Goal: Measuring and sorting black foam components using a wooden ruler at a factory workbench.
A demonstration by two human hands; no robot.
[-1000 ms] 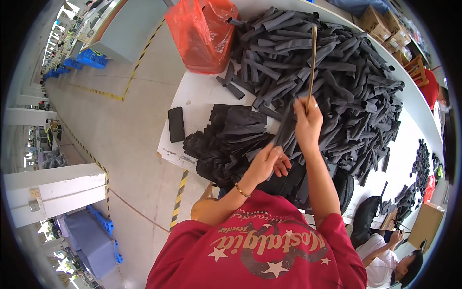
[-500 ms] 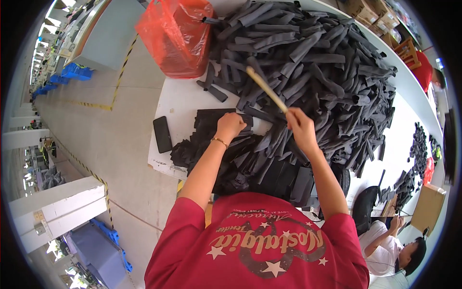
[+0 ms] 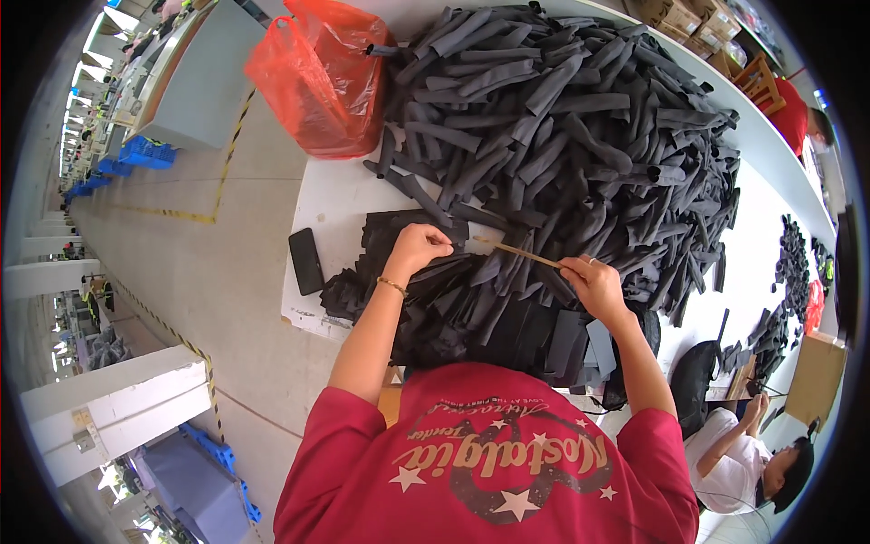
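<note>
My right hand [image 3: 594,286] grips one end of a thin wooden stick [image 3: 518,253] that lies nearly level and points left. Its far tip meets a grey fabric strip [image 3: 480,243] pinched in the closed fingers of my left hand [image 3: 421,245]. Both hands hover over flattened black strips [image 3: 453,308] at the near side of the white table [image 3: 335,195]. Behind them rises a big heap of dark grey fabric strips [image 3: 580,136].
A red plastic bag [image 3: 317,82] stands at the table's far left corner. A black phone [image 3: 305,261] lies by the left edge. A seated co-worker [image 3: 752,453] works at the lower right. Blue crates [image 3: 145,152] sit across the aisle.
My right hand has swung the stick down from upright to nearly level, pointing left. My left hand has moved up and left to the strip at the stick's tip.
</note>
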